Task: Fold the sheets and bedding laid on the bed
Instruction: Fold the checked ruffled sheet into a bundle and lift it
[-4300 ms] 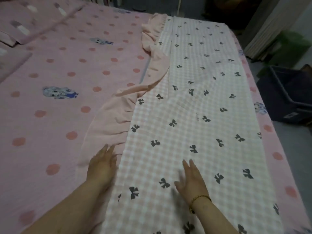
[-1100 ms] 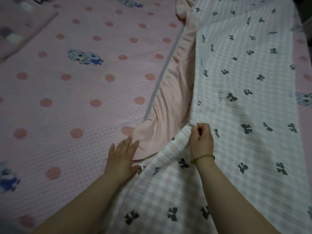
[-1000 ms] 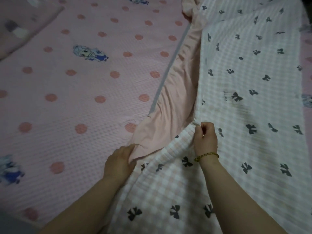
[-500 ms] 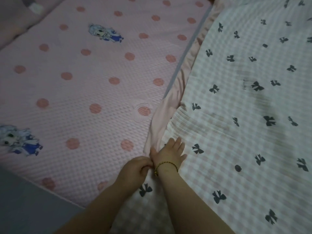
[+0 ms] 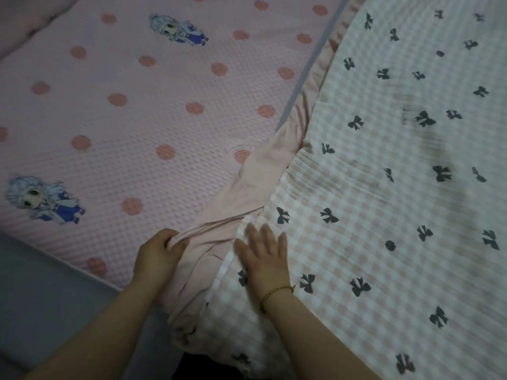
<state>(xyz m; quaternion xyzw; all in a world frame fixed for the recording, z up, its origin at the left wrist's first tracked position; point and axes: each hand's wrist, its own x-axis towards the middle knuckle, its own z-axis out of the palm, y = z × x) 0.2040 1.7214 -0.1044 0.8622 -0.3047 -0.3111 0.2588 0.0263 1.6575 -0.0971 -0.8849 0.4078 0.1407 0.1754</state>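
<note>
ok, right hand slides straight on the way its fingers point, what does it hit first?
Right hand lies flat on the bow-print checked sheet; straight ahead it would probably meet the sheet's pink ruffle first, bunched just beyond its seam.

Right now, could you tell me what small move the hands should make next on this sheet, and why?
Probably draw the left hand outward to pull the pink frill flat, while the right hand pins the checked sheet; the frill lies bunched between them.

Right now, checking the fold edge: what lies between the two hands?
In the head view, the pink ruffle lies between them: the left hand grips it, the right hand presses flat on the checked sheet.
</note>
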